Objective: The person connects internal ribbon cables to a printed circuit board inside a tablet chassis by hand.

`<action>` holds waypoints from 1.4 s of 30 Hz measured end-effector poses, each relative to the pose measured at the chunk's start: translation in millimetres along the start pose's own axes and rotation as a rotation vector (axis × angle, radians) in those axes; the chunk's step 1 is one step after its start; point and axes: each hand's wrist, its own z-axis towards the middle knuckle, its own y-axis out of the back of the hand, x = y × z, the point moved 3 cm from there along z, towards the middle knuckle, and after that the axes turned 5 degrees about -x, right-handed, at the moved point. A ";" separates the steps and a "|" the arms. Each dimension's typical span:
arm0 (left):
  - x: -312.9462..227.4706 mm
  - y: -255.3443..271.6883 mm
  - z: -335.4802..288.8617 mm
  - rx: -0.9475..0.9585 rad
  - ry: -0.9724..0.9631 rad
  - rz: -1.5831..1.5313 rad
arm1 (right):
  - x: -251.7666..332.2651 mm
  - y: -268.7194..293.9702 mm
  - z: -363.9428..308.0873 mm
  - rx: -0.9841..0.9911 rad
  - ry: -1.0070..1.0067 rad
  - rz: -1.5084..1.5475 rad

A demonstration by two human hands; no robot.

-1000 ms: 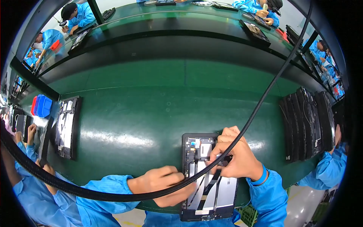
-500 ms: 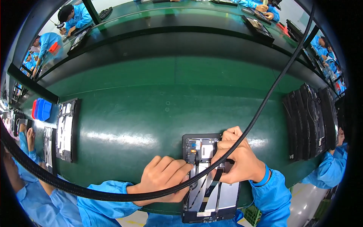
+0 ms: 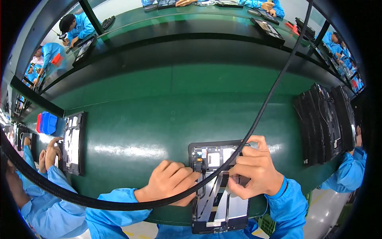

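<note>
An opened tablet (image 3: 238,209) lies at the table's near edge, its inside facing up. Silvery panels, black strips and a circuit board at the far end show inside it. My left hand (image 3: 169,182) has its fingers curled against the tablet's left edge, gripping it. Over the tablet's right half, my right hand (image 3: 259,171) is closed, thumb and forefinger pinched near a black flat strip (image 3: 223,181) at the middle. Whatever sits between those fingertips is too small to make out. A thick black braided cable (image 3: 274,87) crosses in front and hides part of the tablet.
Stacked black tablet housings (image 3: 324,125) stand at the right. Another opened tablet (image 3: 73,143) lies at the left, a co-worker's hand (image 3: 51,153) beside it. Blue and red bins (image 3: 48,122) sit behind. A dark shelf (image 3: 179,38) spans the far side, with people working beyond.
My right hand has shifted slightly right, and the black strip it held up now lies lower against the tablet. My left hand stays at the edge. A co-worker's hand has reached the left tablet.
</note>
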 end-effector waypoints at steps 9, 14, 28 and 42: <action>2.6 -6.4 32.4 0.054 -0.294 -0.103 | -18.4 19.1 -15.0 0.049 -0.257 0.111; -6.7 -8.1 48.1 0.226 -0.260 -0.245 | -35.7 21.1 -23.8 0.132 -0.535 0.280; -17.0 -8.8 42.0 0.195 -0.286 -0.268 | -57.8 16.5 -34.9 0.224 -0.663 0.555; -40.2 -23.7 57.6 0.139 -0.184 -0.272 | -64.0 10.2 -40.9 0.249 -0.660 0.647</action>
